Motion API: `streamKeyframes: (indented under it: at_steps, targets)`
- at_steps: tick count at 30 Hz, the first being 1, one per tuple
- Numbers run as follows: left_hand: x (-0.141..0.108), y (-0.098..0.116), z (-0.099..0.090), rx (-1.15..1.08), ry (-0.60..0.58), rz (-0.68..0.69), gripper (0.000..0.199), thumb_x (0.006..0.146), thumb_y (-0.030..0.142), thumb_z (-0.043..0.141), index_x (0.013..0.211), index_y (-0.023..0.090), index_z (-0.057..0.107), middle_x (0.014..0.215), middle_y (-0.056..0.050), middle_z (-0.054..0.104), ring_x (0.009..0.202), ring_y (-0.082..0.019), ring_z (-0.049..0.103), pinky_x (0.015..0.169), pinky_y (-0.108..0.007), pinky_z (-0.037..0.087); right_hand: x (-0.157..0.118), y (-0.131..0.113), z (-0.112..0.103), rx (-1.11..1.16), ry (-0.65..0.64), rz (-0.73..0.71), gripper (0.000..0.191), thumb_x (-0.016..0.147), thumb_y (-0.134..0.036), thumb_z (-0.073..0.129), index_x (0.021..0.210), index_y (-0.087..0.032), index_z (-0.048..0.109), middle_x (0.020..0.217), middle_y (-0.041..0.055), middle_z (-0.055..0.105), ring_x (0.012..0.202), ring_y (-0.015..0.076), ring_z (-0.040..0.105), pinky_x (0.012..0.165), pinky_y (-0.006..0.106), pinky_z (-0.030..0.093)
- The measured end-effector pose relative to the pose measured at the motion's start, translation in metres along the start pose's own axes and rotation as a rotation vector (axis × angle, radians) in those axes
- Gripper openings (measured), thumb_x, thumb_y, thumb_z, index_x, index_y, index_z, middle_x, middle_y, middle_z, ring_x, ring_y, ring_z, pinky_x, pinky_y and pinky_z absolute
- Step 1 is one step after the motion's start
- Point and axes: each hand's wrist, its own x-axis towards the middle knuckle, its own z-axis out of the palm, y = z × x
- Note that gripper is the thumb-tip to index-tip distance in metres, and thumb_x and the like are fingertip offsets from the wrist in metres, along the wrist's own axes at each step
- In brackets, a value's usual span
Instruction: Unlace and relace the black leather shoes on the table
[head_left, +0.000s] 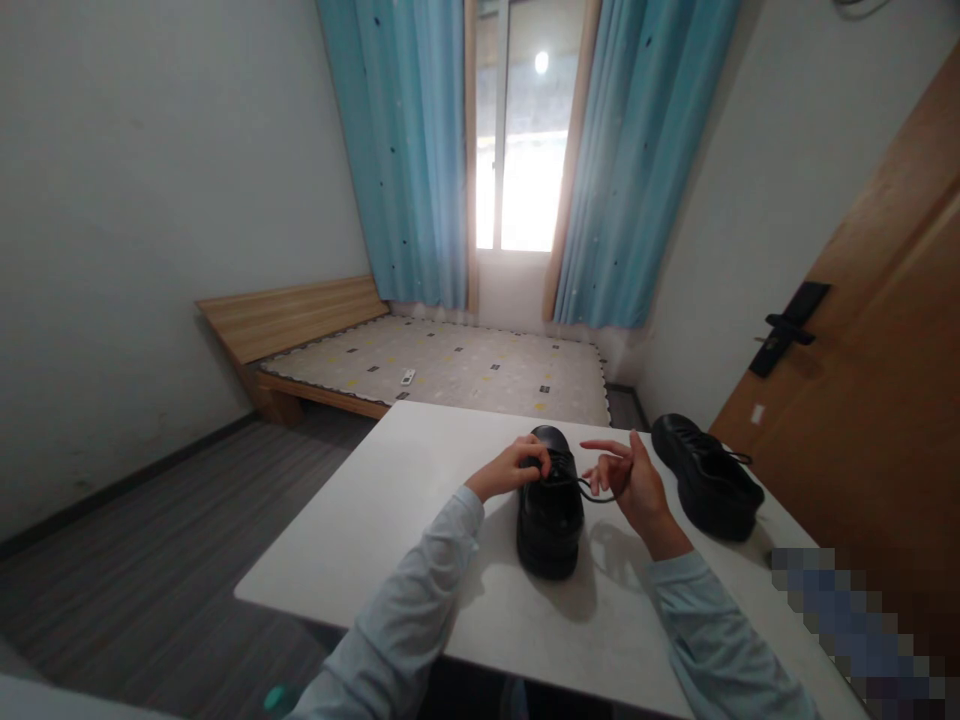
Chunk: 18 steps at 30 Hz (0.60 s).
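A black lace-up shoe (550, 535) stands on the white table (352, 520), its toe pointing away from me and its heel toward me. My left hand (517, 465) reaches over the shoe from the left, its fingers pinched together at the laces. To the right of the shoe is my right hand (630, 485), index finger stretched out and the other fingers curled on a black shoelace (598, 498). That lace loops from the shoe's front to the fingers. Exactly what the left fingertips grip is partly hidden.
A second black shoe (712, 485) sits near the table's right edge. Beyond the table is a bed (450, 360) with a small white remote (408, 377) on it. A wooden door (862, 400) stands at the right. Blue curtains (416, 150) flank the window.
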Motion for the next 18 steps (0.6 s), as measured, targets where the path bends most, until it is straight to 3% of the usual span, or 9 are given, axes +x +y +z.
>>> streamKeyframes:
  at_steps: [4, 9, 14, 18]
  targets:
    - [-0.001, -0.001, 0.0, -0.05, 0.006, -0.024, 0.018, 0.069, 0.007, 0.047, 0.06, 0.015, 0.061, 0.08, -0.003, 0.052, 0.089, -0.018, 0.05, 0.089, -0.032, 0.038, -0.001, -0.001, -0.002, -0.038, -0.029, 0.023, 0.073, 0.077, -0.075, 0.03, 0.082, -0.015, 0.071, 0.033, -0.0041, 0.042, 0.031, 0.0134, 0.046, 0.059, 0.036, 0.049]
    - [0.001, -0.006, 0.002, -0.114, 0.117, -0.047, 0.02, 0.07, 0.006, 0.045, 0.06, 0.014, 0.061, 0.075, -0.003, 0.052, 0.084, -0.017, 0.052, 0.088, -0.033, 0.041, 0.002, 0.002, -0.004, -0.208, 0.058, -0.014, 0.042, 0.073, -0.056, 0.059, 0.078, -0.016, 0.068, 0.047, -0.0021, 0.054, 0.039, 0.0121, 0.05, 0.046, 0.028, 0.044]
    - [0.0, -0.008, 0.005, -0.18, 0.265, -0.097, 0.018, 0.073, 0.008, 0.05, 0.082, 0.015, 0.064, 0.091, -0.004, 0.055, 0.093, -0.016, 0.055, 0.086, -0.031, 0.046, 0.005, 0.012, -0.004, -0.399, 0.045, -0.068, 0.032, 0.064, -0.046, 0.072, 0.073, -0.016, 0.069, 0.067, 0.0039, 0.066, 0.058, 0.0156, 0.058, 0.056, 0.029, 0.049]
    - [-0.001, -0.008, 0.004, -0.085, 0.256, -0.052, 0.021, 0.077, 0.016, 0.057, 0.096, 0.017, 0.065, 0.101, -0.007, 0.058, 0.103, -0.019, 0.054, 0.094, -0.035, 0.042, 0.006, 0.017, -0.002, -0.53, -0.005, -0.088, 0.03, 0.066, -0.043, 0.07, 0.076, -0.015, 0.071, 0.073, 0.0061, 0.069, 0.067, 0.0189, 0.061, 0.064, 0.033, 0.049]
